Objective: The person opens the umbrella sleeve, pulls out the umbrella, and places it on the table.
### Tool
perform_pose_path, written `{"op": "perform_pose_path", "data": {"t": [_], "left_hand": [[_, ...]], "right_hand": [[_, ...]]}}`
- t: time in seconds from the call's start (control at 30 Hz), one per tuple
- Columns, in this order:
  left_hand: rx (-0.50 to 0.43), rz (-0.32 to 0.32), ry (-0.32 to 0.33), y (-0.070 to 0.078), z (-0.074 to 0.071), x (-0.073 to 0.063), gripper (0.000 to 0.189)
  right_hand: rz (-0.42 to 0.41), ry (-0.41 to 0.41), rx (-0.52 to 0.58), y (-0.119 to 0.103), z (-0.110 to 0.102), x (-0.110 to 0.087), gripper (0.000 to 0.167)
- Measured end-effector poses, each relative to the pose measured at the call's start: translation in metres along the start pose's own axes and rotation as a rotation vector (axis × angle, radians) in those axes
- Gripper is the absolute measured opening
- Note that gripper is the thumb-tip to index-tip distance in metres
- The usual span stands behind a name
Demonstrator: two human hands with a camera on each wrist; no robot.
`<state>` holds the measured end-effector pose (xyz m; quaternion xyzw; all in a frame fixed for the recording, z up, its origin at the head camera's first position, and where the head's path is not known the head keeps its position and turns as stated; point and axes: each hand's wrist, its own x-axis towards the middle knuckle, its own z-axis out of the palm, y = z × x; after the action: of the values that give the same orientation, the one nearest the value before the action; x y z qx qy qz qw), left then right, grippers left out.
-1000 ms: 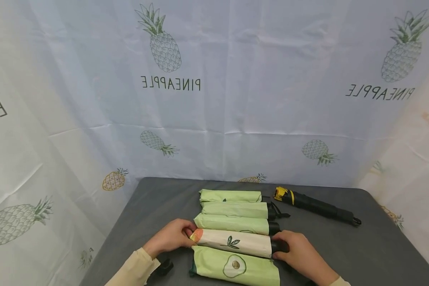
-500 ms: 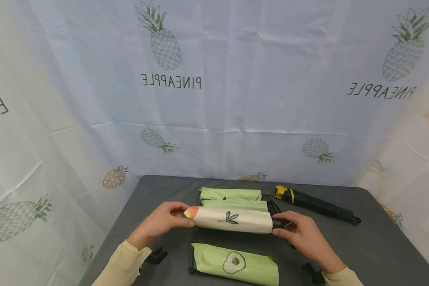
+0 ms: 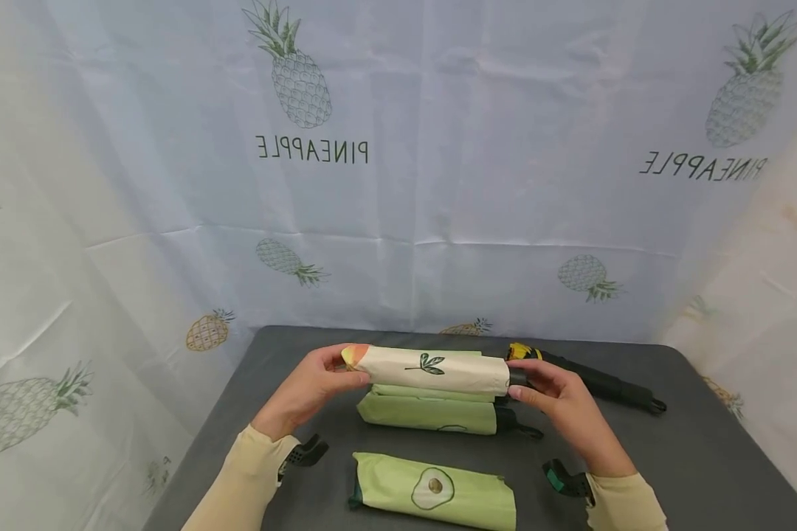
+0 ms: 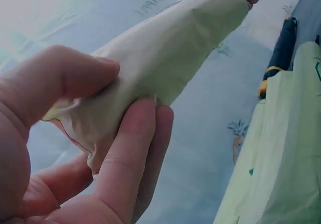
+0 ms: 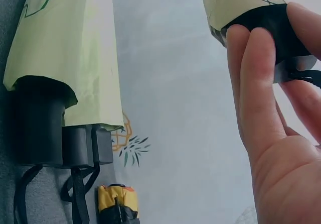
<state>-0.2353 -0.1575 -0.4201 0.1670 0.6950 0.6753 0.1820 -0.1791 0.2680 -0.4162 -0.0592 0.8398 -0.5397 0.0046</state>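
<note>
A cream folded umbrella in a cloth sleeve [image 3: 438,371] with a leaf print hangs level above the far part of the table. My left hand [image 3: 308,387] pinches its orange-and-yellow left end between thumb and fingers. At the other end, my right hand [image 3: 561,402] grips the black handle [image 5: 266,20]. Beneath and behind it lie green-sleeved folded umbrellas [image 3: 432,414], the farthest ones mostly hidden in the head view. Nearer to me lies another green-sleeved umbrella [image 3: 465,498] with an avocado print, apart from the rest.
A black and yellow folded umbrella [image 3: 604,383] lies slanted at the back right of the grey table [image 3: 239,413]. Behind the table hangs a white pineapple-print curtain [image 3: 398,184]. Black brackets [image 3: 308,451] project from both wrists.
Both hands have lifted the cream umbrella out of its place in the row and carried it away from me, over the back green umbrellas. The avocado-print umbrella stays put.
</note>
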Motion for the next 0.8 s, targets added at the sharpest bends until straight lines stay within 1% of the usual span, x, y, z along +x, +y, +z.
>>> {"op": "perform_pose_path", "data": {"t": [0.13, 0.27, 0.37, 0.43, 0.6, 0.73, 0.8], "left_hand": [[-0.017, -0.013, 0.005, -0.001, 0.003, 0.002, 0.052], [-0.039, 0.000, -0.020, -0.001, 0.008, 0.005, 0.051], [-0.027, 0.007, -0.012, 0.000, 0.012, 0.005, 0.052], [-0.013, 0.001, 0.005, 0.001, 0.013, 0.004, 0.052], [0.011, -0.009, 0.019, 0.003, 0.013, 0.002, 0.054], [0.059, 0.004, 0.016, 0.003, 0.011, 0.002, 0.054], [0.093, 0.024, 0.010, 0.002, 0.010, 0.001, 0.054]], "right_hand": [[-0.011, -0.039, 0.080, 0.003, 0.000, 0.002, 0.051], [-0.013, -0.052, 0.132, 0.005, -0.001, 0.002, 0.048], [-0.008, -0.058, 0.132, 0.006, -0.002, 0.002, 0.048], [0.002, -0.066, 0.134, 0.005, -0.002, 0.003, 0.049], [0.038, -0.083, 0.132, 0.005, -0.004, 0.002, 0.051], [0.054, -0.092, 0.144, 0.005, -0.004, 0.002, 0.051], [0.066, -0.093, 0.150, 0.004, -0.003, 0.003, 0.052]]}}
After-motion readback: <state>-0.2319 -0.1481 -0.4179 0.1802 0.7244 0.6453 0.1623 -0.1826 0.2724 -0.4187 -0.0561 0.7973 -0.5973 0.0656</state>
